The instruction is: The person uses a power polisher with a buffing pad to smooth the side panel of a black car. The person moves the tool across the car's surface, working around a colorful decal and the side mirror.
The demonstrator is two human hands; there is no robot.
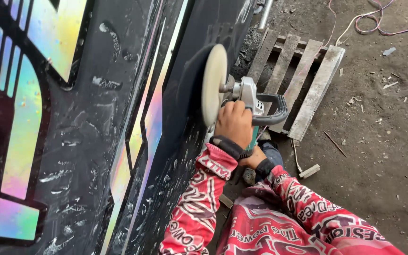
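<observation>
The polisher (249,101) is held at mid-frame against a large black panel (86,141). Its long axis runs from the person's hands up toward the panel, and its round cream buffing pad (213,85) faces the panel, with the pad's face against or just off the dark surface. A grey loop handle (272,111) projects from the polisher's head on the side away from the panel.

The panel stands upright and fills the left half of the view. It carries iridescent sign shapes (20,127) in yellow, green and pink, set as bars and curved blocks in the black field, and pale smear marks lie across the black areas.

The left hand (234,123) is closed over the polisher's head, just behind the pad. The right hand (253,158) is closed around the green rear body, partly hidden by the left wrist. Both sleeves are red with white print.

A wooden pallet (303,80) lies on the dirt floor (383,141) beyond the polisher, with cables (378,23) near the top edge.
</observation>
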